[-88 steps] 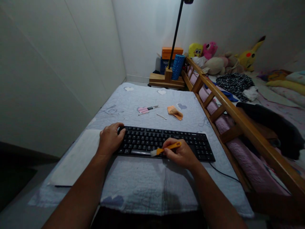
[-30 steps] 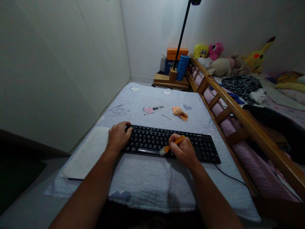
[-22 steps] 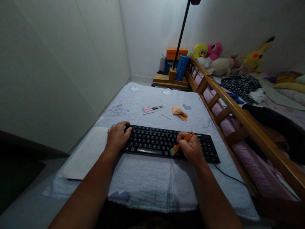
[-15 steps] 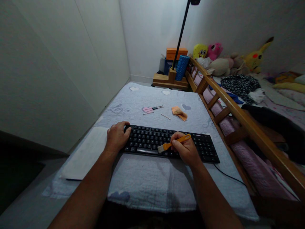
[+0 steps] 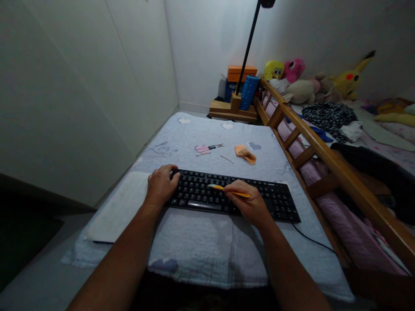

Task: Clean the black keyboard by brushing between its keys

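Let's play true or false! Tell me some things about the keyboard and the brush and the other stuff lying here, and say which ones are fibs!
1. The right hand holds a brush. True.
2. The left hand touches the left end of the keyboard. True.
3. The keyboard is white. False: it is black.
4. A cable comes from near the keyboard's right end. True.
5. The orange cloth lies on top of the keyboard. False: the orange cloth lies beyond it, not touching.
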The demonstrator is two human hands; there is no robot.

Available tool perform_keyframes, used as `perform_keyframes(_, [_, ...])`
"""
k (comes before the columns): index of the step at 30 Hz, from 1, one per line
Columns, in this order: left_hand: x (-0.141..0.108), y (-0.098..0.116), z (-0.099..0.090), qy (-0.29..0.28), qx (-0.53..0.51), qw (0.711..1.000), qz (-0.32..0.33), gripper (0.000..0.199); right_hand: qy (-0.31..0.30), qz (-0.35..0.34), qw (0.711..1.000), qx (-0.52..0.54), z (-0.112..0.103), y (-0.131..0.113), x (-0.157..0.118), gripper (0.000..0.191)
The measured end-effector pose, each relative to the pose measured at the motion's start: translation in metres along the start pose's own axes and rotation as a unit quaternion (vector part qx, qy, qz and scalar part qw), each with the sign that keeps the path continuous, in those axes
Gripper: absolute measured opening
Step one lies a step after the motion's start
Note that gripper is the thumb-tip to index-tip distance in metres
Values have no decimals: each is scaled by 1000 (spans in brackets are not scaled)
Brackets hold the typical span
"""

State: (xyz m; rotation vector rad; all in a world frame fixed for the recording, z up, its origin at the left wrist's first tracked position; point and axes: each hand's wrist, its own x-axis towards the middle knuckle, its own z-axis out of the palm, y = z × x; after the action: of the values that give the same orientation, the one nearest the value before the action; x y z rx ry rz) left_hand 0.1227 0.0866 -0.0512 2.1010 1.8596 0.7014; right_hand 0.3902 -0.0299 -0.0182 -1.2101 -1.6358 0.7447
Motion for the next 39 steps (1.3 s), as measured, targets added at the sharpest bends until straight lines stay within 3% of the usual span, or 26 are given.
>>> perform_keyframes(8, [2, 3, -8, -14, -57, 998, -23, 46, -6, -23, 997, -77, 5, 5, -2, 18])
perform_keyframes(16, [2, 3, -9, 1, -121, 991, -55, 42, -34, 11, 999, 2, -8, -5, -2, 13])
perform_keyframes(25, [4, 0, -5, 16, -218, 972, -90, 43, 22, 13, 1000, 5, -3, -2, 0, 14])
perform_keyframes(30, [4, -1, -3, 12, -243, 965, -95, 42, 0, 4, 1000, -23, 0, -1, 0, 14])
perform_keyframes(39, [5, -2, -3, 20, -252, 962, -107, 40, -41, 25, 997, 57, -11, -3, -3, 14])
